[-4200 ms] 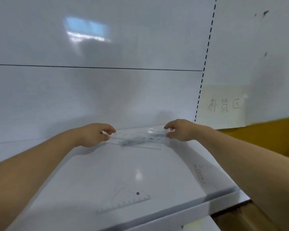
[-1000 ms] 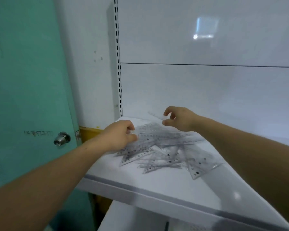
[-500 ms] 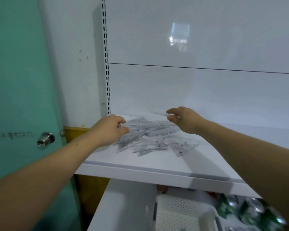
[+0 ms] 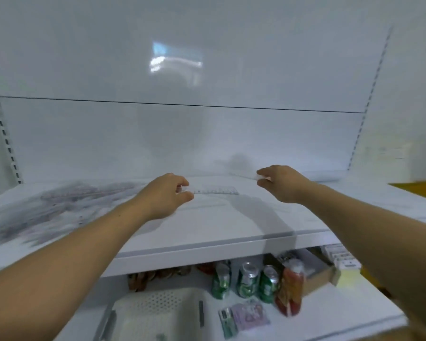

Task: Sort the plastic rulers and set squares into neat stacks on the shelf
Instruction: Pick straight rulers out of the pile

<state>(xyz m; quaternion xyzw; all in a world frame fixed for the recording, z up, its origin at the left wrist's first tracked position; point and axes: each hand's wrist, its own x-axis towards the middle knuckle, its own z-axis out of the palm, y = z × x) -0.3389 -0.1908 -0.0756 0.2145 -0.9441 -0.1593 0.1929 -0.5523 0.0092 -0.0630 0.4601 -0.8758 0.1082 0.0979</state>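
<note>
Carrying step, I judge: left hand (image 4: 167, 196) pinches a clear ruler (image 4: 217, 190) by its left end, right hand (image 4: 279, 183) pinches what seems another clear piece (too blurred to name), both over the shelf (image 4: 207, 230), right of the jumbled pile (image 4: 47, 207). Next, lay each flat with edges aligned.

A shop: white slotted display shelving (image 4: 219, 225), green drink cans (image 4: 247, 279) beneath

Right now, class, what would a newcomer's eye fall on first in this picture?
Two hands over the white shelf: the left hand pinches a clear ruler at mid-shelf, the right hand pinches another clear strip nearby. A blurred grey pile of rulers lies at the shelf's left end, and green cans stand on the lower shelf.
</note>
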